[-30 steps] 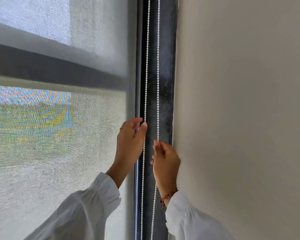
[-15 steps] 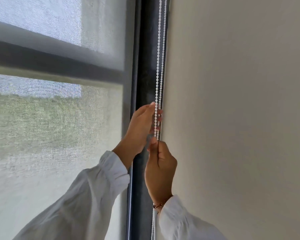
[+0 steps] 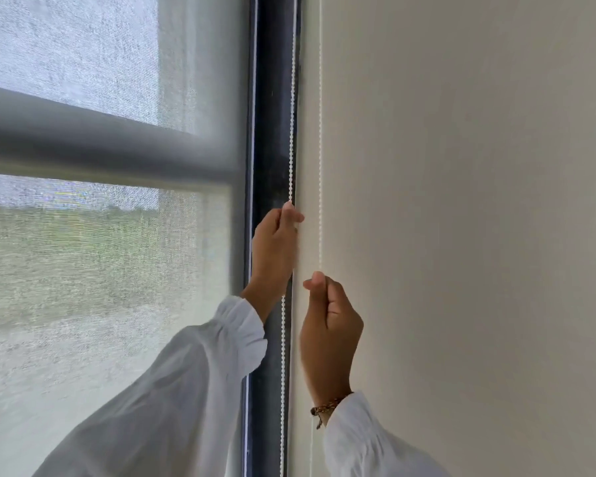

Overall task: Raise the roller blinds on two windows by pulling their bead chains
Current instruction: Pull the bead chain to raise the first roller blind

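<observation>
A grey mesh roller blind (image 3: 100, 270) covers the window on the left, down past the bottom of the view. Its white bead chain (image 3: 292, 115) hangs as two strands along the dark window frame (image 3: 272, 132) and the wall edge. My left hand (image 3: 276, 249) is closed on the left strand, pinching it at the top of the fist. My right hand (image 3: 327, 325), lower and to the right, pinches the right strand (image 3: 320, 166) between thumb and fingers. A thin bracelet sits on the right wrist.
A plain cream wall (image 3: 461, 235) fills the right half of the view. A horizontal window bar (image 3: 83, 139) shows through the blind fabric. White sleeves cover both forearms at the bottom.
The two strands, close together before, are now spread apart. My right hand has dropped lower and to the right with its strand. The view has swung left and closer to the frame.
</observation>
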`<action>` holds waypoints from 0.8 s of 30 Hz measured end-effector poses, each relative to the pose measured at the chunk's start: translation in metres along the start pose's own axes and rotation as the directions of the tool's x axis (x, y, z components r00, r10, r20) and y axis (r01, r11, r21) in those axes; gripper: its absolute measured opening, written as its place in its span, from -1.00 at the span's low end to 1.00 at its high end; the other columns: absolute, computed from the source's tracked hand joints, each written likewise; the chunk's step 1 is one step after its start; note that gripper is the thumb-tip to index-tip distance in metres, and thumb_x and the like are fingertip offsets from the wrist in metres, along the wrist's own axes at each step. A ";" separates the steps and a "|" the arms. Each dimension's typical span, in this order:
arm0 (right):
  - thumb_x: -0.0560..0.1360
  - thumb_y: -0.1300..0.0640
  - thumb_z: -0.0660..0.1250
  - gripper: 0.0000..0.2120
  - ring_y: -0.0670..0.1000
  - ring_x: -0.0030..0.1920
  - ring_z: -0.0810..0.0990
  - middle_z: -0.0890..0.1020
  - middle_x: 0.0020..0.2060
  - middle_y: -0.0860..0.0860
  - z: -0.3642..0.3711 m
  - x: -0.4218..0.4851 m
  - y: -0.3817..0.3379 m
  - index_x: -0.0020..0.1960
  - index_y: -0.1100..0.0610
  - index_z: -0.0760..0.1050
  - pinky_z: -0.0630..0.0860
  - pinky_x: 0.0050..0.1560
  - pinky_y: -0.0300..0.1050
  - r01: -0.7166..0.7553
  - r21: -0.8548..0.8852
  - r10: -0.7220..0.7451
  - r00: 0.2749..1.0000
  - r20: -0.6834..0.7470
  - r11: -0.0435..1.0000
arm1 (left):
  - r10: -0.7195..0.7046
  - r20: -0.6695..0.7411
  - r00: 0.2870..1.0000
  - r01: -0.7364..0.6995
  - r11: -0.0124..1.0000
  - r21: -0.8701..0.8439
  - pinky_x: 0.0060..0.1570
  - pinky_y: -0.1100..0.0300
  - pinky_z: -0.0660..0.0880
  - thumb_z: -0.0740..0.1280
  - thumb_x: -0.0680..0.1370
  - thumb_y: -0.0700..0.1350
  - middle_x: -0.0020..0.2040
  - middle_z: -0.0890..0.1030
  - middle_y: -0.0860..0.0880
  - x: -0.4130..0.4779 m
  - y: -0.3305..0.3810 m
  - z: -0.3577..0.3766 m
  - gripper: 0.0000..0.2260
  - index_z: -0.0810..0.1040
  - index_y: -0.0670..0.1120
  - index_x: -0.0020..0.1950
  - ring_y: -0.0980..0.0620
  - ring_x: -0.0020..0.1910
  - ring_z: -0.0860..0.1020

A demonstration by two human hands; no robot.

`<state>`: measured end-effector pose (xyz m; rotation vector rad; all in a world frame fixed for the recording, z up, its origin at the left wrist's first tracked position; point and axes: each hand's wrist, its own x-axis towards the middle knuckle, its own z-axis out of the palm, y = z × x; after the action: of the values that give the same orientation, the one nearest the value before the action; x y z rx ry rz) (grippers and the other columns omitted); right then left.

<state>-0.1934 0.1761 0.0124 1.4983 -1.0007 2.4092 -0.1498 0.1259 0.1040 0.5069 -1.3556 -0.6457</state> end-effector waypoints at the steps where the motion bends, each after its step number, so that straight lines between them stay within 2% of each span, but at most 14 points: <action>1: 0.53 0.11 0.20 -0.78 -0.22 -0.29 0.53 0.53 -0.41 -0.18 0.000 0.001 0.000 -0.17 0.17 0.56 0.38 -0.25 -0.56 0.007 -0.006 -0.007 1.000 -0.013 1.000 | 0.048 -0.033 0.998 -0.047 0.998 0.043 -0.48 0.26 0.23 0.10 0.59 0.01 -0.46 0.35 0.02 -0.004 0.002 -0.001 -0.67 0.42 -0.09 -0.32 0.08 -0.47 0.29; 3: 0.52 0.22 0.22 -0.84 -0.25 -0.19 0.53 0.57 -0.33 -0.09 0.001 0.000 -0.001 -0.09 0.23 0.58 0.36 -0.18 -0.60 0.016 -0.030 -0.016 1.000 -0.019 0.999 | 0.128 -0.087 0.988 -0.115 0.983 0.142 -0.47 0.26 0.21 0.08 0.59 0.03 -0.48 0.31 0.00 -0.012 0.006 -0.003 -0.62 0.36 -0.13 -0.35 0.07 -0.47 0.27; 5: 0.54 0.22 0.20 -0.84 -0.27 -0.19 0.53 0.53 -0.26 -0.14 0.002 -0.002 -0.002 0.02 0.17 0.55 0.35 -0.13 -0.60 -0.036 -0.021 0.036 0.999 0.022 0.999 | 0.204 -0.105 0.973 -0.179 0.962 0.206 -0.48 0.26 0.20 0.08 0.59 0.02 -0.50 0.28 -0.01 -0.021 0.009 -0.007 -0.60 0.32 -0.18 -0.37 0.07 -0.49 0.26; 6: 0.55 0.18 0.18 -0.82 -0.26 -0.14 0.52 0.52 -0.19 -0.13 0.003 -0.004 -0.003 0.10 0.12 0.50 0.35 -0.09 -0.59 -0.076 -0.017 0.077 0.995 0.060 0.997 | 0.237 -0.095 0.967 -0.211 0.952 0.223 -0.48 0.24 0.21 0.08 0.59 0.01 -0.50 0.28 -0.01 -0.025 0.009 -0.009 -0.58 0.32 -0.22 -0.37 0.05 -0.49 0.27; 8: 0.54 0.01 0.10 -0.65 -0.20 0.06 0.49 0.52 0.04 -0.06 0.002 -0.008 -0.005 0.27 0.10 0.38 0.36 0.10 -0.51 -0.162 0.003 0.160 0.981 0.113 0.987 | 0.284 -0.074 0.956 -0.260 0.936 0.238 -0.50 0.25 0.21 0.10 0.60 -0.03 -0.51 0.28 -0.02 -0.033 0.006 -0.013 -0.58 0.33 -0.29 -0.36 0.06 -0.49 0.27; 10: 0.55 -0.08 0.05 -0.57 -0.10 0.21 0.44 0.48 0.21 -0.01 0.002 -0.009 -0.007 0.33 0.11 0.33 0.34 0.25 -0.32 -0.191 0.020 0.188 0.979 0.083 0.981 | 0.326 -0.079 0.942 -0.298 0.921 0.250 -0.52 0.35 0.18 0.11 0.60 -0.06 -0.52 0.28 -0.01 -0.039 0.003 -0.021 -0.61 0.33 -0.26 -0.36 0.07 -0.50 0.28; 11: 0.56 -0.08 0.07 -0.59 -0.11 0.22 0.44 0.48 0.21 -0.01 0.002 -0.007 -0.010 0.31 0.11 0.35 0.35 0.25 -0.30 -0.172 0.029 0.170 0.984 0.042 0.985 | 0.358 -0.082 0.930 -0.325 0.906 0.271 -0.52 0.37 0.19 0.11 0.59 -0.06 -0.52 0.29 -0.01 -0.040 0.003 -0.024 -0.61 0.34 -0.26 -0.36 0.05 -0.49 0.30; 14: 0.51 -0.05 0.10 -0.65 -0.24 0.07 0.50 0.54 0.04 -0.15 0.005 0.006 -0.022 0.18 0.08 0.46 0.41 0.13 -0.41 -0.088 0.126 0.091 0.996 -0.013 0.988 | 0.459 -0.060 0.886 -0.410 0.839 0.358 -0.55 0.33 0.17 0.09 0.56 0.01 -0.55 0.26 0.03 -0.043 0.006 -0.032 -0.59 0.33 -0.22 -0.39 -0.02 -0.49 0.32; 17: 0.56 0.00 0.12 -0.73 -0.06 0.04 0.58 0.60 -0.01 -0.01 0.007 0.028 -0.035 0.11 0.09 0.50 0.52 0.13 -0.17 -0.184 0.248 0.157 0.980 0.125 0.951 | 0.535 0.004 0.845 -0.490 0.771 0.407 -0.59 0.29 0.22 0.07 0.56 -0.02 -0.56 0.23 0.12 -0.052 0.010 -0.035 -0.66 0.31 -0.11 -0.40 -0.02 -0.55 0.34; 19: 0.59 0.06 0.09 -0.75 -0.04 -0.01 0.61 0.63 -0.05 0.02 0.009 0.042 -0.043 0.08 0.10 0.52 0.53 0.14 -0.06 -0.291 0.319 0.209 0.941 0.267 0.902 | 0.548 0.034 0.835 -0.505 0.742 0.441 -0.61 0.26 0.22 0.07 0.56 -0.04 -0.57 0.25 0.08 -0.059 0.008 -0.036 -0.65 0.31 -0.11 -0.40 -0.05 -0.54 0.35; 21: 0.59 0.06 0.07 -0.73 -0.10 -0.06 0.62 0.64 -0.09 -0.04 0.011 0.052 -0.051 0.05 0.06 0.54 0.53 0.10 -0.09 -0.351 0.389 0.223 0.915 0.337 0.852 | 0.541 0.052 0.839 -0.499 0.728 0.470 -0.59 0.30 0.16 0.07 0.57 -0.03 -0.56 0.19 0.12 -0.067 0.003 -0.039 -0.65 0.27 -0.09 -0.41 -0.07 -0.50 0.31; 24: 0.60 0.05 0.08 -0.71 -0.05 -0.01 0.60 0.64 -0.07 -0.02 0.013 0.064 -0.059 0.07 0.12 0.55 0.55 0.03 -0.17 -0.326 0.402 0.207 0.927 0.312 0.855 | 0.509 0.090 0.856 -0.482 0.723 0.495 -0.58 0.31 0.20 0.02 0.58 0.06 -0.56 0.17 0.15 -0.087 -0.011 -0.042 -0.60 0.26 -0.08 -0.41 -0.05 -0.45 0.35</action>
<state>-0.1901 0.1992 0.0973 1.9869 -0.7670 2.8467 -0.1172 0.1754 0.0272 0.5338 -1.5296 0.1838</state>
